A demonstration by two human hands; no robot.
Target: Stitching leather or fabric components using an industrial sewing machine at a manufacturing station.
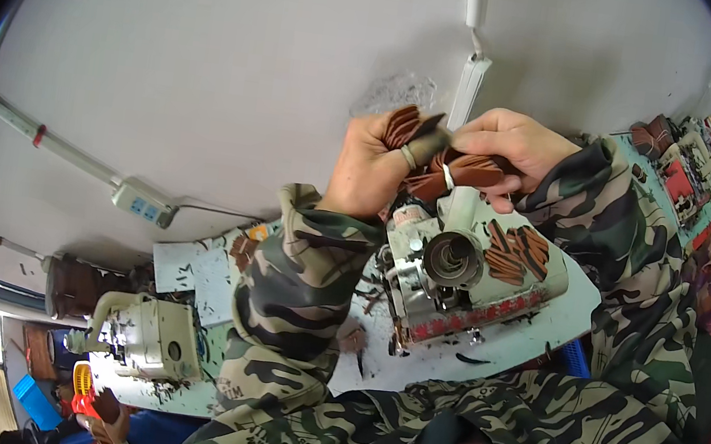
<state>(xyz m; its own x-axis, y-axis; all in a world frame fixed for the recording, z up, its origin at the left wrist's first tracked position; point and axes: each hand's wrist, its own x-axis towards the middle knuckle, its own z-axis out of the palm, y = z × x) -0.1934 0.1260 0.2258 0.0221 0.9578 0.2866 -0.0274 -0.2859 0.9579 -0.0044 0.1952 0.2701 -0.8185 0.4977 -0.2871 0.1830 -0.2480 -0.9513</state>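
Note:
Both my hands are raised over the sewing machine [457, 271]. My left hand [364, 169] is closed around brown leather strips, whose folded ends [406, 126] stick out above its fingers. My right hand [518, 146] is closed on a bundle of brown leather strips [462, 173], gathered at its middle by a pale tie. The two hands almost meet, and whether they hold one bundle or two I cannot tell. A finger of my left hand has a dark covering. More brown strips [518, 252] lie in a pile on the machine's top, below my right hand.
Dark scraps litter the white table [480, 364]. At left stands another sewing machine [147, 338]; nearby, another person's hand [112, 433] holds a dark brown piece. A socket box [143, 201] is on the wall. More machines [684, 180] and people are at far right.

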